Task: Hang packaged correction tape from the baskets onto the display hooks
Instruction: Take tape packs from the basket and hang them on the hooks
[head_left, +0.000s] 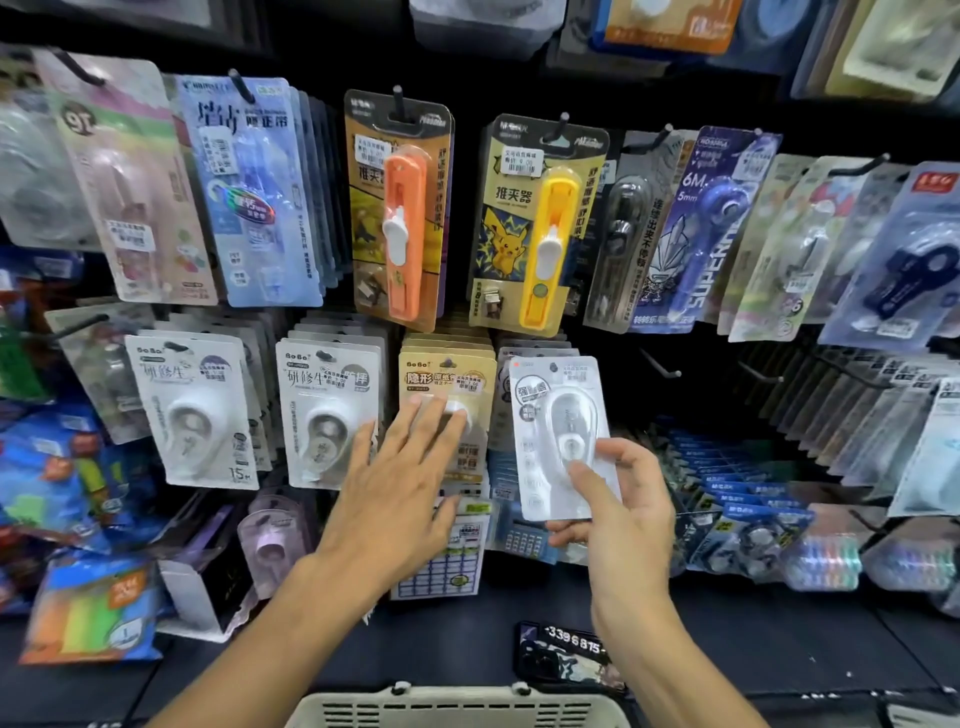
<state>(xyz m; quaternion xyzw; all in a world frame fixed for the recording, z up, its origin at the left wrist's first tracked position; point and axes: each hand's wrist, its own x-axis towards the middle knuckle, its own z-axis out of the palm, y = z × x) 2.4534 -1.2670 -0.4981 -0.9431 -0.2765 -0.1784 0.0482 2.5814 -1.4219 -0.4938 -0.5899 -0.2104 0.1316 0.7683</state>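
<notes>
My right hand holds a clear-fronted white correction tape pack by its lower end, thumb on the blister, upright in front of a row of similar packs. My left hand is spread flat, fingers straight, its fingertips resting on the beige correction tape pack hanging at the front of its hook. Two bare black hooks jut out to the right of the held pack. The rim of a beige basket shows at the bottom edge; its contents are hidden.
The display wall is dense with hanging packs: white tape packs at left, orange and yellow clip pushers above, blue packs at right. A phone lies on the dark shelf by the basket.
</notes>
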